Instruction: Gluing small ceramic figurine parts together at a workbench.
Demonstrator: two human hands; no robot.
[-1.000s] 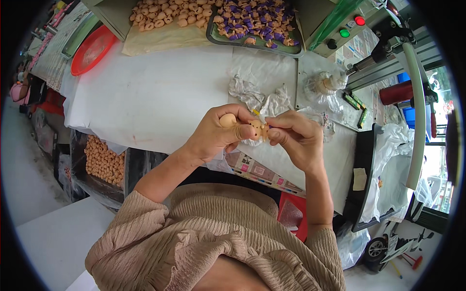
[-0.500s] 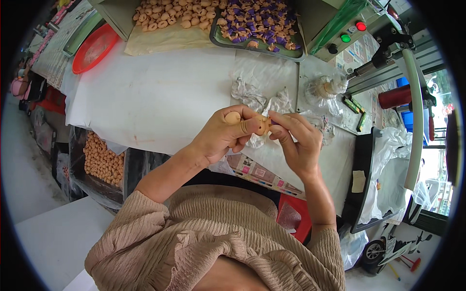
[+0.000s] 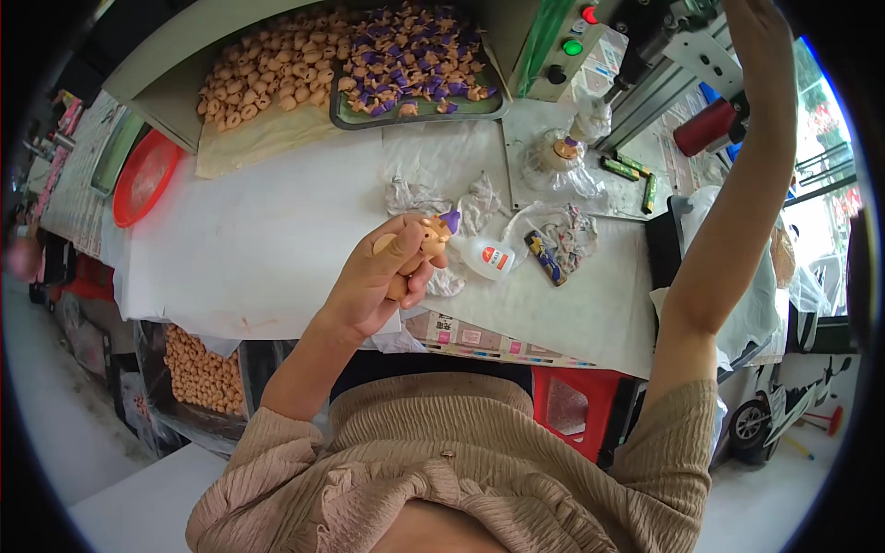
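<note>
My left hand (image 3: 361,281) is closed over the worktable. Between its thumb and fingers sits a small peach doll figure (image 3: 432,240) with a purple pointed part (image 3: 450,221) sticking up. More rounded peach pieces (image 3: 397,288) show inside the same hand, partly covered by its fingers. My right arm stretches up to the far right, and my right hand (image 3: 761,23) is by the metal press (image 3: 705,60). Its fingers are cut off by the upper edge of the picture. Below the press, a round peach piece with purple on top (image 3: 565,150) sits in a plastic-wrapped holder.
Peach hollow pieces (image 3: 277,78) are heaped at the back, beside a tray (image 3: 369,123) of peach-and-purple figures. A white bottle (image 3: 487,257), a dark packet (image 3: 546,258) and crumpled cloths lie mid-table. Green cylinders (image 3: 650,194) lie right; a red basin (image 3: 147,180) stands left.
My right hand has let go of the doll figure and swung up to the press. My left hand keeps the figure. A piece now shows in the holder, and the view has shifted.
</note>
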